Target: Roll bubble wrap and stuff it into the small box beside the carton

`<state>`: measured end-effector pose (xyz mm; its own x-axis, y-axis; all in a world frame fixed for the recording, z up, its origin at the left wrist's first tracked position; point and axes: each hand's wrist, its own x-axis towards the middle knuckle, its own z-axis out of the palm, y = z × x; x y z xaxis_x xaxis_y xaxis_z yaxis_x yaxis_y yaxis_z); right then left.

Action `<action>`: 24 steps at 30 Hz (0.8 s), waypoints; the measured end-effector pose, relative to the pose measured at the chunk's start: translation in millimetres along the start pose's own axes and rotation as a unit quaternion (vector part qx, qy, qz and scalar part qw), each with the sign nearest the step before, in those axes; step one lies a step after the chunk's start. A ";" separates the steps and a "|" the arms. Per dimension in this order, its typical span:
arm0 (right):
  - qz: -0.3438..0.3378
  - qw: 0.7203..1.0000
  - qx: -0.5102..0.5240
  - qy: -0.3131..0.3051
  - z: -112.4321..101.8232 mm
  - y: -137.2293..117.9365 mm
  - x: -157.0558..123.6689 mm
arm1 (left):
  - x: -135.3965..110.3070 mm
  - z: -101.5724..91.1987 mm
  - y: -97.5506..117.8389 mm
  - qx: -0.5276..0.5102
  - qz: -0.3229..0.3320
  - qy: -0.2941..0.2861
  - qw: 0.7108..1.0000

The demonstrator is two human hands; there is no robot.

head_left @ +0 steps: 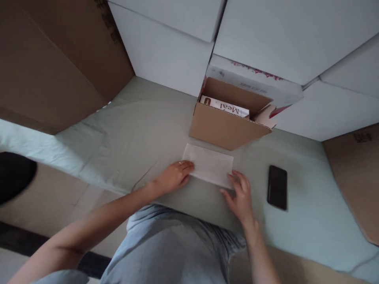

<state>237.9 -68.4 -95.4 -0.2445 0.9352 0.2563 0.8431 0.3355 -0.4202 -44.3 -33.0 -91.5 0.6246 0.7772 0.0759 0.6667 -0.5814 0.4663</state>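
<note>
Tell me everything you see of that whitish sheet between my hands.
The sheet is a thin, pale, roughly rectangular piece; whether paper or plastic is unclear. It lies flat, slightly askew, on the greenish cloth, just on the near side of the open cardboard box. The left-hand grip rests on its left end; the right-hand grip touches its right end.

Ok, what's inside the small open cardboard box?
A white carton marked "Meal" shows inside the open box. The near wall hides the carton's lower part and the box's bottom, so I can't tell what else is there.
</note>
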 end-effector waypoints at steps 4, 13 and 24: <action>-0.061 0.997 0.043 -0.018 3.2 8.8 -6.8 | 4.4 -17.6 -1.3 -0.034 -0.008 -0.020 0.999; 0.061 0.977 0.206 -0.018 1.5 23.2 -23.3 | -21.9 -7.3 -19.3 -0.134 0.030 0.018 0.990; 0.201 0.966 0.145 0.075 16.2 2.8 1.2 | -8.9 18.6 -0.7 -0.178 -0.225 0.167 0.943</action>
<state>232.2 -64.5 -110.3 0.1650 0.9769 0.1359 0.6802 -0.0129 -0.7329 -42.8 -44.0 -108.9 0.1081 0.9931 0.0451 0.6175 -0.1027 0.7799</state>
